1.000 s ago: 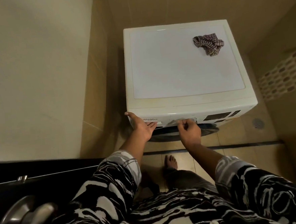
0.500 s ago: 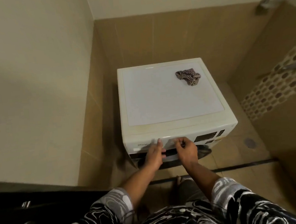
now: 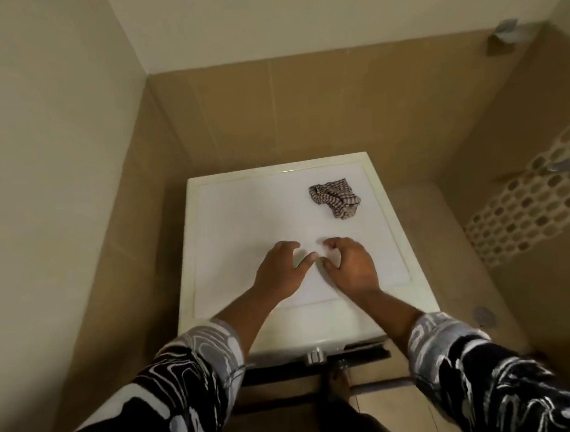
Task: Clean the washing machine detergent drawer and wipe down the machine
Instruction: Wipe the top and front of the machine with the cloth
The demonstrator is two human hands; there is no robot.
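The white washing machine [image 3: 243, 218] stands in a tiled corner, seen from above. A crumpled striped cloth [image 3: 336, 197] lies on its top near the back right. My left hand [image 3: 281, 273] and my right hand [image 3: 351, 267] hover side by side over the front half of the top, thumbs almost touching. Their fingers are loosely curved and I see nothing held in them. The detergent drawer front is hidden below the top's front edge. A small white part [image 3: 315, 354] and the dark door [image 3: 354, 357] show under that edge.
Tiled walls close in behind and left of the machine. A patterned mosaic strip [image 3: 529, 209] runs along the right wall. A floor drain [image 3: 483, 316] sits on the floor at the right. My bare foot [image 3: 337, 386] stands in front of the machine.
Both hands have left the front panel at the drawer and risen over the machine's top. The view has lifted and now looks down on the top.
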